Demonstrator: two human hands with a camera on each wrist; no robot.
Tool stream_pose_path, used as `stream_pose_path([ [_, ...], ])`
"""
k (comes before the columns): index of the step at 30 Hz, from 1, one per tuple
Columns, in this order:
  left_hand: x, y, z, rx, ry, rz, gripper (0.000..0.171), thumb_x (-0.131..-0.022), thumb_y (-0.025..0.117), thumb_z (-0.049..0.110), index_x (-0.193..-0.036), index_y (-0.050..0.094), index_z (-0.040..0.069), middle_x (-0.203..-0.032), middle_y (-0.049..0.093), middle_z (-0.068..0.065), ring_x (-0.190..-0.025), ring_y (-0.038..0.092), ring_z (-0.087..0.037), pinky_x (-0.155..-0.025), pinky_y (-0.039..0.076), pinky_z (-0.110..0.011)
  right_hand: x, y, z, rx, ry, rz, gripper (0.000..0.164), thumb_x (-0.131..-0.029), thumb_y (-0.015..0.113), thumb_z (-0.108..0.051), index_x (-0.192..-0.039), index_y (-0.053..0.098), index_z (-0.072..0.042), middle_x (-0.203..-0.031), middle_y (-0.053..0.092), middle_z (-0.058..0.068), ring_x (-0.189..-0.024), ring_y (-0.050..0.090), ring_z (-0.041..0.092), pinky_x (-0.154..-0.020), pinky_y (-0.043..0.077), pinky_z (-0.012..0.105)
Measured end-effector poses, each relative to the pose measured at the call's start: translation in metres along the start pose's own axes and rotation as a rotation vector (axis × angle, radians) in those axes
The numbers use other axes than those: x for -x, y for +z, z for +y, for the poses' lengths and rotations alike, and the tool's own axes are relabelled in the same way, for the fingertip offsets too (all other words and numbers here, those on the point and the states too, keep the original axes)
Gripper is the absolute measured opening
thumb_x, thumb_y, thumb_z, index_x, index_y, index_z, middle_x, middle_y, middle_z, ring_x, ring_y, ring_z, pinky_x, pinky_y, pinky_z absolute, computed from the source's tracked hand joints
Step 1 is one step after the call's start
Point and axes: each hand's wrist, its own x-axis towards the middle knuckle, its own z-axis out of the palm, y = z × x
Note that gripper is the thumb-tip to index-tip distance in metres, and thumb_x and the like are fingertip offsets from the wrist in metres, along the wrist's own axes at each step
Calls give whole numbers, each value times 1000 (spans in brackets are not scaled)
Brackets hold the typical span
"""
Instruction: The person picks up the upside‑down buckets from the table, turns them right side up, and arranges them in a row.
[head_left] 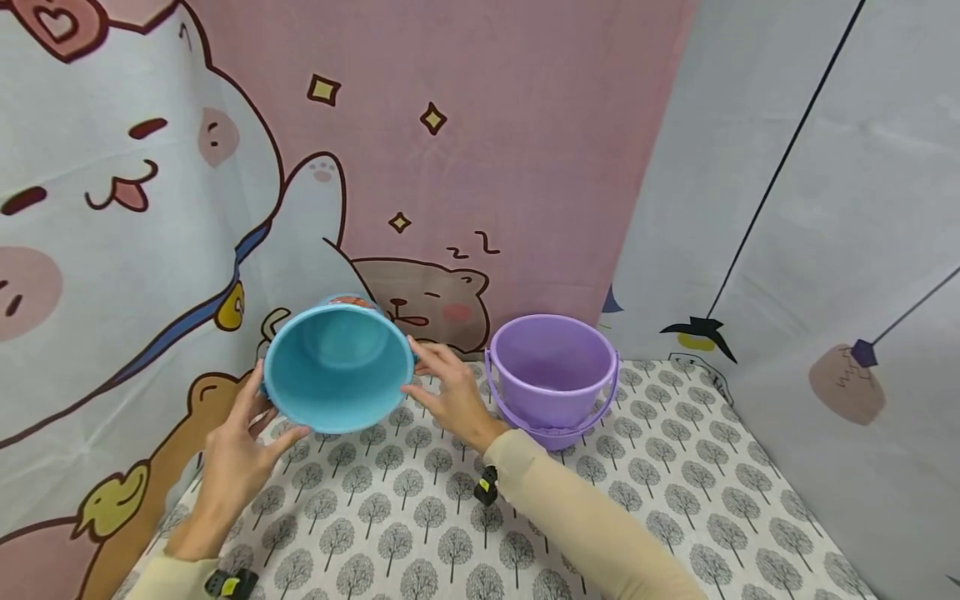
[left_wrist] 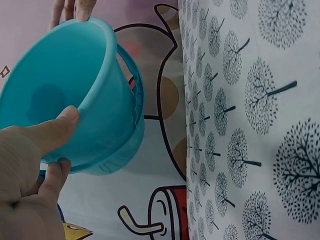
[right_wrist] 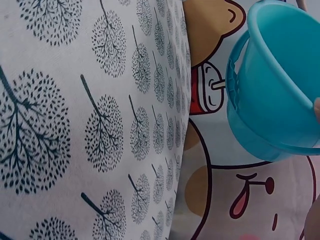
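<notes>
A blue bucket hangs tilted above the table, its open mouth turned toward the head camera. My left hand grips its left side, the thumb on the rim and the other fingers behind. At the right side my right hand holds the rim between thumb and fingers. In the left wrist view the bucket shows its handle hanging down along the outside. The right wrist view catches the bucket, with only a sliver of the right hand at the edge.
To the right on the table stands a purple bucket, upright, its handle lowered across the front. A tree-patterned cloth covers the table. Behind it hangs a curtain with cartoon animals, and a pale curtain borders the right side.
</notes>
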Motion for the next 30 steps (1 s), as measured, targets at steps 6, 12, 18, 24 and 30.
stream_pose_path([
  [6,1,1,-2,-22,76,42,146,-66,108,-11,-186,30,16,-145,72,-42,-116,79,-60,-97,46,3,1,-4,-2,50,-64,-36,109,-86,102,-8,-178,43,0,-159,63,21,-121,83,30,-110,66,21],
  [12,1,0,-2,-49,111,88,143,-64,108,-6,-185,34,17,-144,77,-35,-123,83,-11,-105,40,5,3,-7,-2,115,-111,-69,119,-81,106,-7,-178,38,5,-161,59,20,-122,80,27,-113,64,18],
  [18,0,-2,-2,-49,144,88,129,-71,102,19,-183,38,15,-144,79,-30,-118,64,28,-108,39,6,4,-10,-2,115,-127,-69,122,-80,106,-7,-180,35,4,-162,56,20,-122,77,25,-111,67,24],
  [24,-2,-3,1,-80,144,79,132,-68,106,6,-182,40,14,-148,76,-30,-99,85,-46,-95,42,9,5,-13,-5,116,-102,-52,124,-79,106,-11,-181,36,1,-161,57,17,-121,73,25,-109,69,30],
  [30,-6,-4,6,-66,125,60,126,-73,104,-4,-181,43,15,-154,71,-33,-110,81,-54,-96,40,7,5,-16,-8,190,-28,-50,125,-82,103,-28,-184,33,-7,-165,59,9,-127,63,25,-117,60,34],
])
